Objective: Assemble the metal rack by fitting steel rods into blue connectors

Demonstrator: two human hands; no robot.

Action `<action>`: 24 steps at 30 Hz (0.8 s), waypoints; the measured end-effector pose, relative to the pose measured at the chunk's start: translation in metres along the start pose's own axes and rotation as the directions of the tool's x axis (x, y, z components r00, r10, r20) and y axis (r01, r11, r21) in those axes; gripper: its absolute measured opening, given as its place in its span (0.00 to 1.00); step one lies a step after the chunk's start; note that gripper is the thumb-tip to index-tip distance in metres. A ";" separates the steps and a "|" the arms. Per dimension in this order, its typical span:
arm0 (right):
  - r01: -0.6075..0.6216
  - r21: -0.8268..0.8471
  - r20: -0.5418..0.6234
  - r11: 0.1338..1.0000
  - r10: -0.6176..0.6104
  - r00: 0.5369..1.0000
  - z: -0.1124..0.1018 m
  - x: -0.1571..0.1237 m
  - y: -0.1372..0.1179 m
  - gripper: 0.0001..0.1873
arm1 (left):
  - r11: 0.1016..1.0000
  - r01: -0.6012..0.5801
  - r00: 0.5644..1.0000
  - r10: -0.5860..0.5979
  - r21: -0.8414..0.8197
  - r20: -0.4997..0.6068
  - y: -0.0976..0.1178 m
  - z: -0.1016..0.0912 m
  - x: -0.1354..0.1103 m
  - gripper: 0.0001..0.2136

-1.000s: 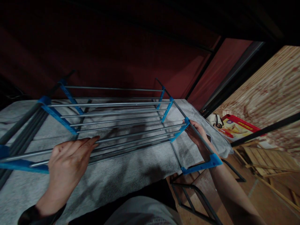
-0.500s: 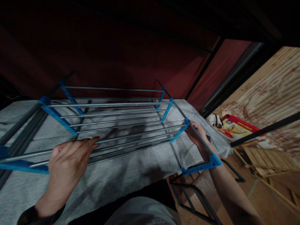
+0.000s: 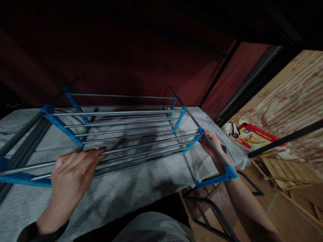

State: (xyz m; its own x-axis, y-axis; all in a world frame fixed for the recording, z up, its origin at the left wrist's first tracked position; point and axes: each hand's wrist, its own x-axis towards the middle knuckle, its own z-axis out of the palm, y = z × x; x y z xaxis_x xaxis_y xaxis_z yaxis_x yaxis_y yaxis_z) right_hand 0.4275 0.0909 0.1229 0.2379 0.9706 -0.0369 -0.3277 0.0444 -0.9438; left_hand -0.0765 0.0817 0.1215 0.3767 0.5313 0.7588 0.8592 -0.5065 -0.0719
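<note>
Bracing, head view: blue-jointed metal rack [image 3: 126, 126] lies on grey cloth [image 3: 141, 188], centre to 9 o'clock | left hand [image 3: 72, 174], 8 o'clock, flat, fingers spread on its rods | right hand [image 3: 212, 144], 4 o'clock, curled round side pole [image 3: 191, 117] | risk: right end overhangs the cloth edge, so a tug may tip it or pinch fingers | red box [image 3: 254, 138], 3 o'clock, contents hidden

Tiered rack [image 3: 131, 129] of grey metal rails and blue plastic end brackets
It lies on its side across the grey cloth [image 3: 141, 181], rails running left to right in rows, one dark post and blue corner jutting past the cloth's right edge
</note>
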 end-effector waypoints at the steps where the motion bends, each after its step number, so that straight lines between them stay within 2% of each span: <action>1: -0.001 -0.001 0.000 1.000 0.001 1.000 0.000 0.000 0.000 0.08 | 1.000 0.002 1.000 -0.002 -0.008 0.002 0.000 0.000 0.000 0.12; 16: 0.013 -0.027 0.037 1.000 -0.012 0.999 0.000 0.000 0.001 0.09 | 1.000 -0.019 0.999 0.018 0.005 0.044 0.000 -0.002 0.000 0.13; 24: -0.002 -0.045 -0.011 0.999 0.001 1.000 0.003 -0.002 -0.001 0.11 | 1.000 -0.020 0.993 0.018 0.015 0.114 -0.003 0.003 -0.011 0.14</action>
State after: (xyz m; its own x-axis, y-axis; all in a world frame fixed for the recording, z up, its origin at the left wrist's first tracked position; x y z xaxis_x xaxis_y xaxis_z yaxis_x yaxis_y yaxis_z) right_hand 0.4244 0.0893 0.1250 0.2476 0.9680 -0.0415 -0.2870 0.0324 -0.9574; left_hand -0.0819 0.0794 0.1116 0.4291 0.5962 0.6786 0.8567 -0.5067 -0.0965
